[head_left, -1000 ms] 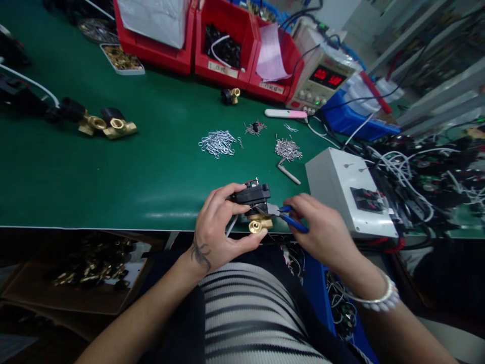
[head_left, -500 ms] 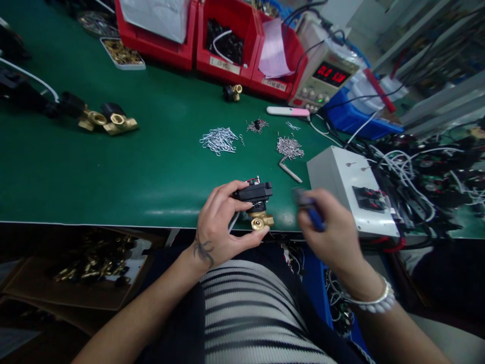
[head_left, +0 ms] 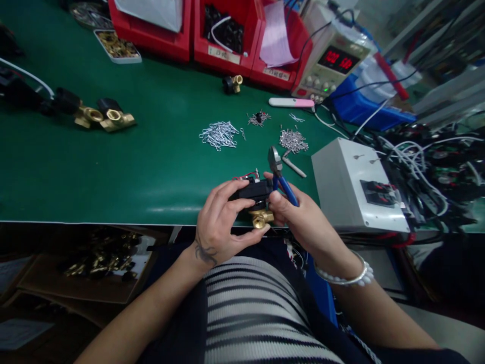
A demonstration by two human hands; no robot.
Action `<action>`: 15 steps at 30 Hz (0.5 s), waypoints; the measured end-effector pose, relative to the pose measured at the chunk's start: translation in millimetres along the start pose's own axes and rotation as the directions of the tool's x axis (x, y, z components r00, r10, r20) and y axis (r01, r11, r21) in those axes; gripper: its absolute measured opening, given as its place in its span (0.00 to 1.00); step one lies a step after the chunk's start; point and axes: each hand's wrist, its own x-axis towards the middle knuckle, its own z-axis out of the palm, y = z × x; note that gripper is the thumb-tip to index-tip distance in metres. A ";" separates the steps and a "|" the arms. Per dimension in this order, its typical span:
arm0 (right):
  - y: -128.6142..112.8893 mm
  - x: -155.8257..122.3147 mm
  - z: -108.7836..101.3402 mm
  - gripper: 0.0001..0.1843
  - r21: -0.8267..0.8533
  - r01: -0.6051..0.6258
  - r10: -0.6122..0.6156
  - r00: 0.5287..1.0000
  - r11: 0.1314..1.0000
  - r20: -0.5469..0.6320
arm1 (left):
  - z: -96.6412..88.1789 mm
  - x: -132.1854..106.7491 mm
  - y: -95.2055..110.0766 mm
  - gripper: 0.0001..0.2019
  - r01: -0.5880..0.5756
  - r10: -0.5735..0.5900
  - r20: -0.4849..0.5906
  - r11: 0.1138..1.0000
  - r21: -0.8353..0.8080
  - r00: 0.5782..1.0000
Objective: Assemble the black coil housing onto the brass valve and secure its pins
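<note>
My left hand (head_left: 217, 220) grips a small valve (head_left: 256, 202) with a black top and a brass body, held over the near edge of the green table (head_left: 113, 167). My right hand (head_left: 299, 217) is closed on blue-handled pliers (head_left: 279, 174), whose jaws point up and away. The right thumb and fingers also touch the valve's right side. Thin red wires stick out of the valve's black top.
Piles of small metal clips (head_left: 219, 134) and pins (head_left: 291, 140) lie beyond the hands. A grey switch box (head_left: 352, 182) stands to the right, with tangled cables past it. Red bins (head_left: 223, 30), a power supply (head_left: 333, 58) and two brass valves (head_left: 109, 117) sit farther off.
The pliers left the valve's side, swung away to the right, then came back with their jaws turned upward. My right hand now rests against the valve. The left hand kept its hold.
</note>
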 end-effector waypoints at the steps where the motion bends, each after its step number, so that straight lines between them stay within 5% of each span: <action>1: 0.2 2.2 2.0 0.35 0.040 -0.036 0.036 0.999 0.999 -0.005 | 0.7 -0.5 -0.8 0.20 -0.013 0.013 -0.001 1.000 0.011 1.000; 6: -2.1 5.0 7.0 0.37 0.104 -0.115 0.119 0.992 0.988 -0.032 | 2.2 -1.6 -3.5 0.18 -0.047 0.046 0.015 0.998 0.029 0.999; 15: 1.5 6.3 5.6 0.37 0.104 -0.032 0.029 0.999 0.994 0.037 | 0.7 -2.0 -2.2 0.17 -0.063 0.062 0.034 0.998 0.020 0.997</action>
